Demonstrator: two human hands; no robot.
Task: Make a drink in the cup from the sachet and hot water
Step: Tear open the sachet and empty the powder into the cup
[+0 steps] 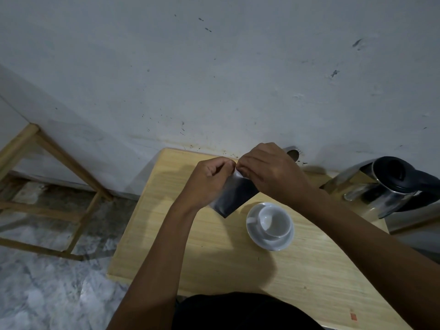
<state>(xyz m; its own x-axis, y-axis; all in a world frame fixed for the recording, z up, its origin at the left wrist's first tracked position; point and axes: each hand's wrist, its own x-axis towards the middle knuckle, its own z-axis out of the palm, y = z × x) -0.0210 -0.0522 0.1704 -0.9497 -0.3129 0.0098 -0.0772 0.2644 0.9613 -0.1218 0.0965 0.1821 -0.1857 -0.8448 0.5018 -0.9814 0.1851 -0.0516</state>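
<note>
A dark sachet (234,198) with a pale top edge hangs in the air above the wooden table (214,258). My left hand (207,179) pinches its top left corner and my right hand (271,172) pinches the top right, fingertips nearly touching. Below and to the right of the sachet, a white cup (272,220) stands empty on a white saucer (266,242). A steel kettle (385,186) with a black lid and handle sits at the table's right end.
The table stands against a white, marked wall (214,79). A round metal object (292,153) shows behind my right hand. A wooden frame (59,163) stands on the marbled floor (47,282) to the left.
</note>
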